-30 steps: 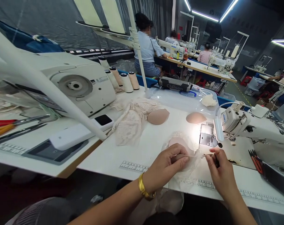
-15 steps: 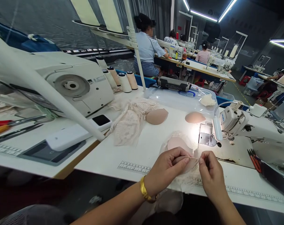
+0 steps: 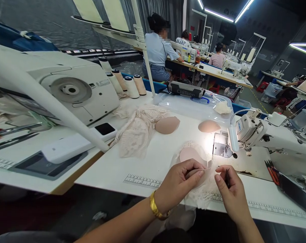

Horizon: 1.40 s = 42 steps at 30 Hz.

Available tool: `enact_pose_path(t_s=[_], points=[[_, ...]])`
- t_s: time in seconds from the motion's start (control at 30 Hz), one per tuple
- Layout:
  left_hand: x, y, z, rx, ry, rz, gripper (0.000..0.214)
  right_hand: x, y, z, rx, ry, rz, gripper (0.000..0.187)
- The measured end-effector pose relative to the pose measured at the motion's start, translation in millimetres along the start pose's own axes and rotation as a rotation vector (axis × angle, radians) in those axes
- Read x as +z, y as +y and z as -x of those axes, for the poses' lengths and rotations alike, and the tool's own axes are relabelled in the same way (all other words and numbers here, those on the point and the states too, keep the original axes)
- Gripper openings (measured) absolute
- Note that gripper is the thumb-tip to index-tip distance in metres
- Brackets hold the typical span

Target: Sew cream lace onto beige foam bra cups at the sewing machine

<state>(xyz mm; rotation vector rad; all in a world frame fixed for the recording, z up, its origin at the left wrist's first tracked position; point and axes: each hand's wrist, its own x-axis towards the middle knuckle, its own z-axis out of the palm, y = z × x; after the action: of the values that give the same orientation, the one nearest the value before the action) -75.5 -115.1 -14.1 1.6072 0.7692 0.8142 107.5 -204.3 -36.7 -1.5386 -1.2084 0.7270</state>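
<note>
Fingers of the left hand [image 3: 179,184] pinch the near edge of a lace-covered bra cup [image 3: 193,158] and hold it against the white table [image 3: 143,158], thumb and forefinger closed on the fabric; a thin thread seems to run from that pinch toward the right hand [image 3: 230,194]. The right hand, just beside it, is curled shut around a small dark tool [image 3: 227,178], probably thread snips, though too little shows to be sure. The risk here, as I judge it, is the blade catching the lace rather than the loose thread, since both lie together under the fingertips. A slack pinch could also let the cup shift. Just to the far right stands the sewing machine [image 3: 246,130], its lamp glaring on the needle plate [image 3: 220,148]. Farther off lie two bare foam cups [image 3: 167,125] [image 3: 208,126], a lace heap [image 3: 136,133] to the left, and thread cones [image 3: 131,87] beyond.
</note>
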Motion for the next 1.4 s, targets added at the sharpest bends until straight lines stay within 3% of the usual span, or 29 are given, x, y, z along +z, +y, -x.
enact_pose_path(t_s=[0.1,0.2,0.33,0.5,0.6,0.7,0.73,0.8,0.87,1.0,1.07,1.3,1.4], points=[[0.5,0,1,0.006,0.002,-0.005,0.024,2,-4,1,-0.060,-0.017,0.151,0.023],[0.6,0,1,0.006,0.004,-0.006,0.024,6,-4,0,-0.065,-0.016,0.145,0.019],[0.5,0,1,-0.003,-0.023,-0.001,0.026,9,1,-2,0.037,-0.062,-0.144,0.023],[-0.2,-1,3,0.014,-0.174,0.052,0.027,15,6,-4,0.087,-0.107,-0.508,0.024],[-4.4,1,0,0.071,-0.236,0.070,0.032,15,5,-2,0.032,-0.093,-0.469,0.023],[-10.7,4,-10,0.240,-0.154,-0.074,0.022,12,-2,2,-0.045,-0.138,-0.333,0.020],[-12.5,5,-16,0.293,-0.145,-0.153,0.024,11,-4,3,-0.071,-0.146,-0.297,0.020],[-14.3,8,-28,0.334,-0.238,-0.282,0.050,11,-7,6,-0.111,-0.140,-0.259,0.018],[-13.8,9,-39,0.293,-0.391,-0.336,0.057,11,-7,8,-0.120,-0.120,-0.290,0.018],[-11.3,6,-52,0.169,-0.541,-0.234,0.020,11,-1,9,-0.043,-0.116,-0.509,0.018],[-12.8,4,-53,0.148,-0.585,-0.182,0.021,7,1,8,0.002,-0.145,-0.536,0.020],[-23.9,-3,-55,0.062,-0.587,-0.233,0.024,-15,0,7,-0.002,-0.181,-0.219,0.023],[-22.2,-2,-56,-0.008,-0.638,-0.143,0.034,-19,-10,12,-0.016,-0.269,-0.052,0.019]])
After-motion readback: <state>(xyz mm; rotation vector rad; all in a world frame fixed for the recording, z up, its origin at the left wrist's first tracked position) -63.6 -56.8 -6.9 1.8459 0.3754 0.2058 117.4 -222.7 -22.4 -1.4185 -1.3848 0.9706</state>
